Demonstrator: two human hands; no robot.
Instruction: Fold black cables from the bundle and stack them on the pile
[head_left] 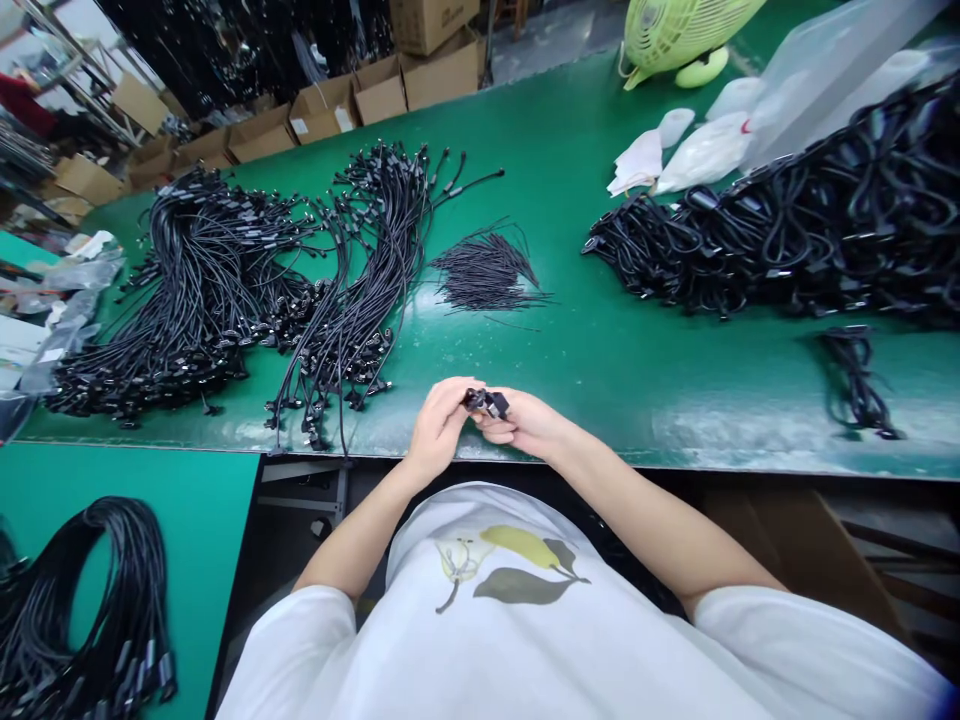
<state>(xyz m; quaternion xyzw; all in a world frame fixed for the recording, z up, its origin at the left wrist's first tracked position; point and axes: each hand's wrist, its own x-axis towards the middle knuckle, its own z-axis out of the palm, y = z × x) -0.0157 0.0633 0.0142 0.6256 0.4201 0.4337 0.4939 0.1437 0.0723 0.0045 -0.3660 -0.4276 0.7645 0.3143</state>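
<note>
- Biggest thing on my feed is the green table (pixel 570 340), smooth, a bit shiny and scuffed along the near edge.
- Far right: a huge heap of looped black cables (pixel 795 230), rubbery, all tangled-looking.
- Left: a fanned-out cable pile (pixel 202 240), with a slimmer cable bundle (pixel 390 240) just right of it, chunky plugs at the ends.
- Far side: a row of open cardboard boxes (pixel 326 112). I can spot white labels on one and print on the upper one, but can't read any of it.
- Near left, a thick cable coil (pixel 127 560) on another green surface.
- Far right: lime plastic fan (pixel 686 35), crinkly white bags (pixel 709 150) near it.
- Middle: loose pile of thin black strips (pixel 487 270).
- Near right: one small tied bundle (pixel 856 380).
- Left hand (pixel 437 428) and right hand (pixel 529 422), both with fingers curled and gripping.
- Smallest: the black connector piece (pixel 491 403) between them at the near edge, partly blocked by fingers.
</note>
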